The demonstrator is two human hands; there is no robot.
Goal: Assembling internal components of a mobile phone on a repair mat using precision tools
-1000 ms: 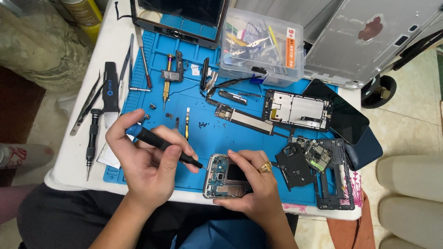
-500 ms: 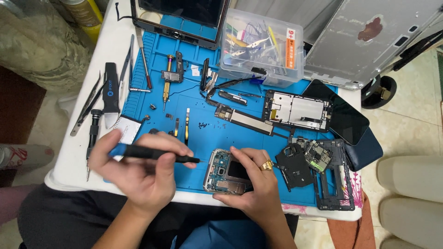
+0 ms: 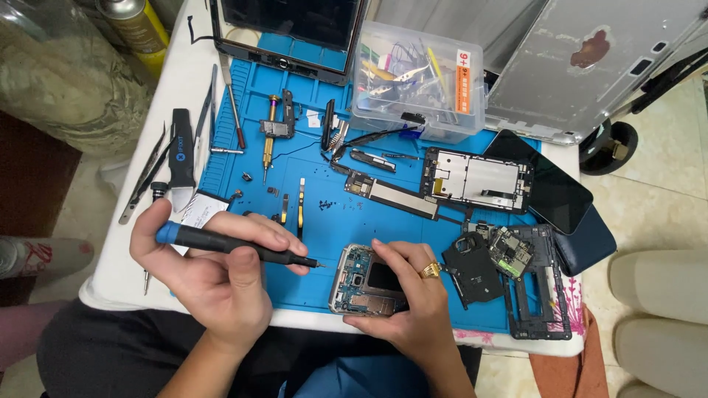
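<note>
Both hands [image 3: 214, 276] low, fingers curled.

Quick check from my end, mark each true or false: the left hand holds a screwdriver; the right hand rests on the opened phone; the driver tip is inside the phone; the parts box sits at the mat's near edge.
1. The left hand holds a screwdriver. True.
2. The right hand rests on the opened phone. True.
3. The driver tip is inside the phone. False: it points at the phone but stops short, over the blue mat.
4. The clear parts box sits at the mat's near edge. False: it is at the far edge.
</note>
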